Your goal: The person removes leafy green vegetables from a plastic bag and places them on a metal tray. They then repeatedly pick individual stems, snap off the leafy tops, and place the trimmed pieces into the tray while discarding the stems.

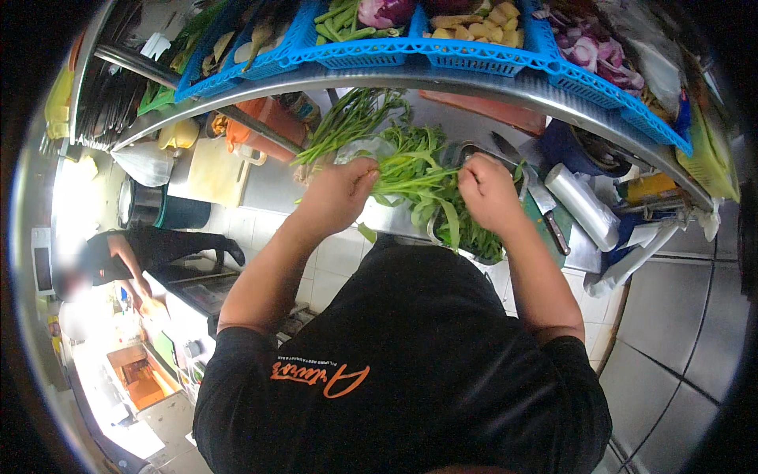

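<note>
My left hand (339,192) is closed around stems of a leafy green vegetable (408,178), held over the front of the steel counter. Opposite it, my right hand (487,188) pinches the stems with its fingers drawn together; leaves hang between the two hands. Behind my left hand lie long green stalks (355,118) on the counter, with a clear plastic bag (362,149) beside them. Below my right hand, a metal container (474,256) at the counter's front edge holds loose green leaves (488,240).
A kitchen knife (551,219) lies on a green cutting board (540,228), beside a plastic roll (583,207). Blue baskets (474,54) of vegetables stand on the overhead steel shelf (414,77). An orange container (269,127) and pale cutting board (216,172) are left. A person (160,252) works far left.
</note>
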Demonstrator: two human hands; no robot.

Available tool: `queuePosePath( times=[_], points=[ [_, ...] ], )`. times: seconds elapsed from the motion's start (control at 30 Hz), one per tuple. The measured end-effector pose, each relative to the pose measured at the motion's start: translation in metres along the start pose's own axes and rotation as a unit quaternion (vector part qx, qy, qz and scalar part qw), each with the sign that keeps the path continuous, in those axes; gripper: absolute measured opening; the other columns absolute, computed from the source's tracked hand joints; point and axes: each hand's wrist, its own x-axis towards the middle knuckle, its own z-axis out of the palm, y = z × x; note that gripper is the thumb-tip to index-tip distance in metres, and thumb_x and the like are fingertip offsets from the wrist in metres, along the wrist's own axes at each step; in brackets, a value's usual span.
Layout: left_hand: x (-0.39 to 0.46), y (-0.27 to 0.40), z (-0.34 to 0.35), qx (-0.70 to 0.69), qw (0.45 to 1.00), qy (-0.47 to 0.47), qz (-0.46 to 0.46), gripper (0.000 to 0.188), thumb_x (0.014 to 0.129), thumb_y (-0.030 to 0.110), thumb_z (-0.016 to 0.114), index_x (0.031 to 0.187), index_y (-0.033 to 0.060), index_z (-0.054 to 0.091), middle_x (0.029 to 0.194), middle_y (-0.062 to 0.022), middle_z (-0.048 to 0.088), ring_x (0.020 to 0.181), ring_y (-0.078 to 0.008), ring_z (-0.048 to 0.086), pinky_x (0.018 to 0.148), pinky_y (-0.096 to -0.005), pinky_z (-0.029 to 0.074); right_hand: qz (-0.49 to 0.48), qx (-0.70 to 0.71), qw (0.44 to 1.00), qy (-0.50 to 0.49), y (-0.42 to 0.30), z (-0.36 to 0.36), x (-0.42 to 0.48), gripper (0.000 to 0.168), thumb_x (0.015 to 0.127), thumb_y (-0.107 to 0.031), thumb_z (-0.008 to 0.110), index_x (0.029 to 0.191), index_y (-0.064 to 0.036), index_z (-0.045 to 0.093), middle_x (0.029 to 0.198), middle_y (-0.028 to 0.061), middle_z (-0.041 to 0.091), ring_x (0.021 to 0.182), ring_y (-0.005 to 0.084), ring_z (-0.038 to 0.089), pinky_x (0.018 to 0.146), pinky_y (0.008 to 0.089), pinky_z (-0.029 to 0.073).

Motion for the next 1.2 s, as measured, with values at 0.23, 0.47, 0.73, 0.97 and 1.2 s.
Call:
queuePosePath(
  times=[0.23, 0.47, 0.73, 0.97, 1.2],
  points=[
    [-0.006, -0.009, -0.011, 0.033, 0.998, -0.027, -0.052, 0.022, 0.096, 0.019, 0.058, 0.106, 0.0022, 0.067, 0.085, -0.0213, 0.068, 0.079, -0.0366, 0.067, 0.072, -0.0433, 0.051, 0.074, 0.016, 0.988, 0.137, 0.014, -0.033, -0.034, 0.018, 0.091, -0.020, 0.065, 0.095, -0.003, 0.067, 0.101, 0.0142, 0.067, 0.092, 0.0346, 0.064, 0.084, 0.0439, 0.050],
    [0.010, 0.010, 0.016, 0.131, 0.982, -0.094, 0.096, 0.022, 0.095, 0.023, 0.057, 0.099, 0.0046, 0.067, 0.088, -0.0194, 0.068, 0.086, -0.0410, 0.064, 0.078, -0.0503, 0.050, -0.126, -0.029, 0.987, 0.092, -0.036, -0.011, -0.007, 0.023, 0.089, -0.024, 0.064, 0.099, -0.004, 0.071, 0.114, 0.0127, 0.067, 0.112, 0.0349, 0.058, 0.103, 0.0504, 0.041],
    [0.006, -0.005, 0.020, 0.177, 0.964, -0.082, 0.179, 0.021, 0.095, 0.022, 0.057, 0.098, 0.0044, 0.068, 0.091, -0.0182, 0.069, 0.089, -0.0391, 0.065, 0.079, -0.0478, 0.051, -0.088, 0.051, 0.988, 0.117, -0.023, -0.002, -0.010, 0.020, 0.087, -0.019, 0.059, 0.084, -0.001, 0.065, 0.077, 0.0172, 0.063, 0.074, 0.0391, 0.062, 0.078, 0.0517, 0.048],
    [0.006, -0.039, -0.026, -0.002, 0.991, 0.118, -0.054, 0.021, 0.095, 0.018, 0.059, 0.099, 0.0000, 0.068, 0.085, -0.0216, 0.068, 0.078, -0.0380, 0.066, 0.071, -0.0435, 0.051, 0.091, -0.272, 0.958, 0.026, 0.042, 0.000, -0.057, 0.029, 0.087, -0.014, 0.066, 0.111, 0.000, 0.069, 0.131, 0.0209, 0.061, 0.124, 0.0363, 0.054, 0.106, 0.0428, 0.042],
    [0.035, -0.057, -0.045, -0.023, 0.992, 0.124, -0.005, 0.024, 0.094, 0.020, 0.059, 0.100, -0.0014, 0.069, 0.086, -0.0225, 0.069, 0.082, -0.0391, 0.068, 0.074, -0.0423, 0.052, 0.214, 0.073, 0.951, 0.208, 0.000, -0.003, -0.094, 0.027, 0.088, -0.015, 0.067, 0.109, 0.002, 0.068, 0.112, 0.0203, 0.069, 0.104, 0.0340, 0.066, 0.093, 0.0388, 0.049]
  ],
)
